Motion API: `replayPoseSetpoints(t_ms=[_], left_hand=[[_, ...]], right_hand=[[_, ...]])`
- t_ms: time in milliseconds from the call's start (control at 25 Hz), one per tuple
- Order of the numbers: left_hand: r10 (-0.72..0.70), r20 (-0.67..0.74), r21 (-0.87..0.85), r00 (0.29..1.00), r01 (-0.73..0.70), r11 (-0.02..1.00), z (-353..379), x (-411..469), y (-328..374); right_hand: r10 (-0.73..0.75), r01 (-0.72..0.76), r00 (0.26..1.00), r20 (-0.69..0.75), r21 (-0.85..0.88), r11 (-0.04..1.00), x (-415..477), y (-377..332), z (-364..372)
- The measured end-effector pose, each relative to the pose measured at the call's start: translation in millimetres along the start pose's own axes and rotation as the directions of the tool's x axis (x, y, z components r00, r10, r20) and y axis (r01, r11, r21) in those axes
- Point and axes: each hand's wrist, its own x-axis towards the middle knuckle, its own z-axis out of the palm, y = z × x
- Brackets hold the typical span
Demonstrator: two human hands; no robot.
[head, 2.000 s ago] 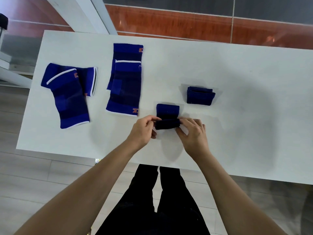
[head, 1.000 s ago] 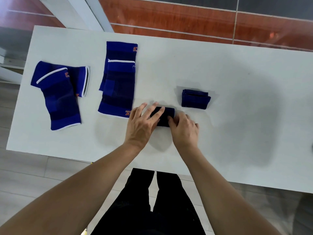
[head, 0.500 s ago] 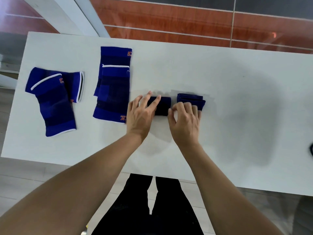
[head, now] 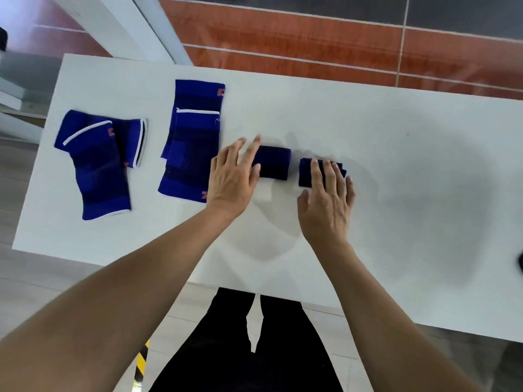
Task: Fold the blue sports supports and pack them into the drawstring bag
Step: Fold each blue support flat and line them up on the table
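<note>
We look down on a white counter (head: 396, 171) with our two bare hands out over it. Our left hand (head: 232, 179) lies flat with fingers spread, its fingertips on the left end of a folded dark blue support (head: 276, 164). Just beside that one, a small gap apart, a second folded support (head: 307, 172) sits under the fingers of our right hand (head: 327, 202), which press on it, palm down. Neither hand has a closed grip. Further left lie two stacked flat supports (head: 192, 142), and near the counter's left edge a crossed pair of supports (head: 99, 162) with white trim. Dark trousers (head: 249, 349) show below the counter edge.
</note>
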Motion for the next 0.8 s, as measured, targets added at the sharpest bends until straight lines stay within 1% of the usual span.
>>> replayPoseSetpoints(t_ms=[80, 160, 240, 320, 400, 480, 640, 720, 800], left_hand=[[-0.124, -0.031, -0.039, 0.992, 0.123, 0.992, -9, -19, -13], [-0.233, -0.012, -0.042, 0.972, 0.232, 0.972, -15, -42, -32], [-0.303, 0.074, -0.032, 0.950, 0.306, 0.951, -18, -68, -50], [-0.343, 0.183, -0.027, 0.921, 0.353, 0.935, -20, -89, -58], [-0.337, 0.244, -0.004, 0.909, 0.348, 0.937, -23, -107, -59], [-0.298, 0.258, 0.017, 0.919, 0.304, 0.953, -28, -121, -54], [-0.200, 0.221, -0.044, 0.955, 0.215, 0.976, -34, -137, -51], [-0.165, 0.212, -0.101, 0.963, 0.190, 0.977, -40, -135, -65], [-0.137, 0.209, -0.136, 0.968, 0.167, 0.976, -47, -124, -91]], right_hand=[[-0.018, 0.018, 0.999, -0.037, 0.012, 1.000, -3, -3, -3], [-0.036, 0.039, 0.997, -0.062, 0.041, 0.998, -5, -10, -6], [-0.073, 0.077, 0.996, -0.057, 0.077, 0.994, -7, -23, -8], [-0.135, 0.137, 0.990, -0.025, 0.104, 0.985, -12, -37, -9], [-0.196, 0.192, 0.980, 0.014, 0.134, 0.972, -19, -53, -10], [-0.245, 0.229, 0.965, 0.093, 0.156, 0.961, -26, -69, -9], [-0.363, 0.325, 0.878, 0.313, 0.169, 0.931, -41, -105, 2], [-0.385, 0.350, 0.841, 0.381, 0.160, 0.923, -51, -121, 9], [-0.362, 0.335, 0.830, 0.425, 0.139, 0.932, -62, -134, 19]])
